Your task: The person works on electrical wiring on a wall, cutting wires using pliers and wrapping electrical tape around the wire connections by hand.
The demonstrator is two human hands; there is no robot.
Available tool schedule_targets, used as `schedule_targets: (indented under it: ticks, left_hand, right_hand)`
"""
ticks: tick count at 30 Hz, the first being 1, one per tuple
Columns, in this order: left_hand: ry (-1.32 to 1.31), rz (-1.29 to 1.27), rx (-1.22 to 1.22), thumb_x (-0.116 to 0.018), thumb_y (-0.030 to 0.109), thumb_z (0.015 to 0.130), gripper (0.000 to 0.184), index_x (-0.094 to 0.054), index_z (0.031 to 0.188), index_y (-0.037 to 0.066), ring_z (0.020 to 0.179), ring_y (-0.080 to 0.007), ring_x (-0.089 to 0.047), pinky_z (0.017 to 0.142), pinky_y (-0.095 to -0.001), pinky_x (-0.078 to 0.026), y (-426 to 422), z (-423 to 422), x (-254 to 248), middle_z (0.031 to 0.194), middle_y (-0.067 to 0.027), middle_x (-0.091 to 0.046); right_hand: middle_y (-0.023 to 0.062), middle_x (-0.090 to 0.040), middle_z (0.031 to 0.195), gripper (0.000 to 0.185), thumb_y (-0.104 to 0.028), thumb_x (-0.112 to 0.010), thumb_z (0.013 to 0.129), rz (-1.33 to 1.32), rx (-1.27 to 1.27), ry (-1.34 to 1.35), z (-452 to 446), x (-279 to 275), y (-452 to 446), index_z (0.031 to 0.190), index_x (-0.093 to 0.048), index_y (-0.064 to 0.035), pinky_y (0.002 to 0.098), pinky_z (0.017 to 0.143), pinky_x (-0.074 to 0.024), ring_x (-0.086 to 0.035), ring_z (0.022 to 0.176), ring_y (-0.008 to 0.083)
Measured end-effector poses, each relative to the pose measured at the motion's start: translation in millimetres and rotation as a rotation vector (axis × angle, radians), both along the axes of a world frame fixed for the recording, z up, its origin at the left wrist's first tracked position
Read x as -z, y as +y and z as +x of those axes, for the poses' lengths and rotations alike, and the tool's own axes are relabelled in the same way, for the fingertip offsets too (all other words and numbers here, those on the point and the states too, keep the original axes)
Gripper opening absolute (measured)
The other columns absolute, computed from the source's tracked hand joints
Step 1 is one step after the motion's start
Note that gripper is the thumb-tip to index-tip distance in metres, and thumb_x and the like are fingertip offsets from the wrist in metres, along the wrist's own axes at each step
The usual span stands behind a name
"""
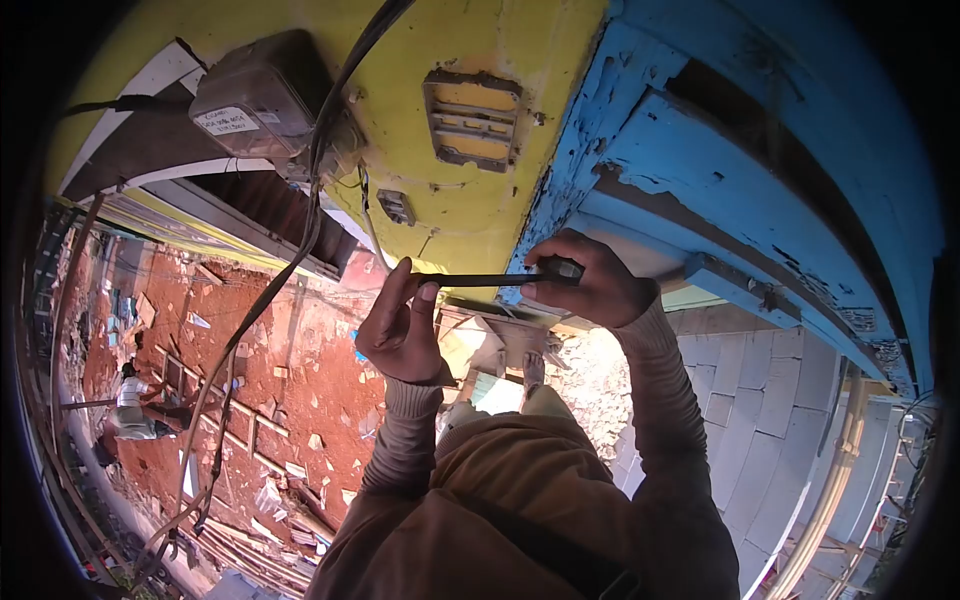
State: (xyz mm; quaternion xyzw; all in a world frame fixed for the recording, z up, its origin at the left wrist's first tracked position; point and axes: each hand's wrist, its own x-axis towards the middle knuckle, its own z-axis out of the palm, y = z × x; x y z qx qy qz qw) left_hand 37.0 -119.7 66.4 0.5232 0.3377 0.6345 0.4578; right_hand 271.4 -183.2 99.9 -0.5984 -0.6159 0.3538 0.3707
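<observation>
A slim, dark, bar-like object (480, 281) lies level between my two hands, seen nearly edge-on, and its exact kind is unclear. Thumb and fingers of my left hand (403, 330) pinch its left end. At the other end, where a thicker dark block (562, 269) shows, my right hand (604, 285) is closed around it. Just beyond the object stands a yellow wall (400, 215), meeting a peeling blue wooden frame (640, 130) to the right.
A meter box (262, 95) and a vent grille (473, 118) are fixed to the wall. A black cable (318, 160) hangs at left. Far below, another person (135, 405) is near wooden poles (225, 405) on red soil. Grey block masonry (745, 400) and bamboo (835, 475) are at right.
</observation>
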Motion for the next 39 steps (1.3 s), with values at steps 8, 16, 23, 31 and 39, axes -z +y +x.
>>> schedule_targets:
  ticks: [8, 16, 23, 31, 39]
  left_hand:
    - [-0.038, -0.209, 0.127, -0.071, -0.004, 0.086, 0.027, -0.067, 0.113, -0.007, 0.089, -0.0154, -0.067, 0.083, -0.0282, -0.053, -15, 18, 17, 0.093, -0.0129, -0.072]
    - [0.14, -0.179, 0.171, -0.069, -0.005, 0.085, 0.027, -0.065, 0.112, -0.006, 0.094, -0.0204, -0.068, 0.088, -0.0325, -0.053, -24, 23, 35, 0.1, -0.0148, -0.071]
    - [0.284, 0.423, 0.726, -0.079, 0.006, 0.074, 0.064, -0.053, 0.133, 0.002, 0.115, -0.03, -0.058, 0.099, -0.0404, -0.041, -11, 80, -37, 0.125, -0.0162, -0.062]
    - [0.302, 0.509, 0.789, -0.082, -0.002, 0.067, 0.037, -0.072, 0.102, 0.003, 0.095, -0.0244, -0.064, 0.091, -0.0371, -0.046, -30, 113, -41, 0.102, -0.01, -0.072]
    - [0.365, 0.545, 0.727, -0.07, 0.0, 0.075, 0.019, -0.073, 0.09, 0.011, 0.077, -0.0201, -0.065, 0.094, -0.0379, -0.037, -37, 117, -49, 0.078, -0.0014, -0.072]
  right_hand:
    - [0.0114, -0.063, 0.098, 0.056, -0.042, -0.085, 0.073, 0.174, -0.014, -0.394, 12, -48, -26, 0.108, -0.065, -0.0022, 0.0351, 0.077, -0.0533, -0.067, 0.087, 0.0251]
    - [0.0081, -0.064, 0.094, 0.075, -0.056, -0.087, 0.053, 0.114, 0.184, -0.966, 25, -98, -54, 0.103, -0.064, -0.0051, 0.039, 0.069, -0.0546, -0.068, 0.078, 0.0292]
    - [0.009, -0.059, 0.088, 0.079, -0.053, -0.088, 0.049, 0.036, 0.033, -1.009, 4, -134, -67, 0.1, -0.055, -0.004, 0.0393, 0.067, -0.0519, -0.065, 0.079, 0.0297]
    - [0.0055, -0.056, 0.083, 0.073, -0.051, -0.088, 0.048, 0.103, 0.121, -1.168, 3, -142, -87, 0.094, -0.054, -0.0063, 0.0393, 0.066, -0.0505, -0.064, 0.077, 0.0252]
    - [0.0033, -0.055, 0.08, 0.065, -0.051, -0.086, 0.052, 0.11, 0.15, -1.229, 13, -145, -101, 0.092, -0.057, -0.0083, 0.0381, 0.061, -0.0506, -0.063, 0.07, 0.0222]
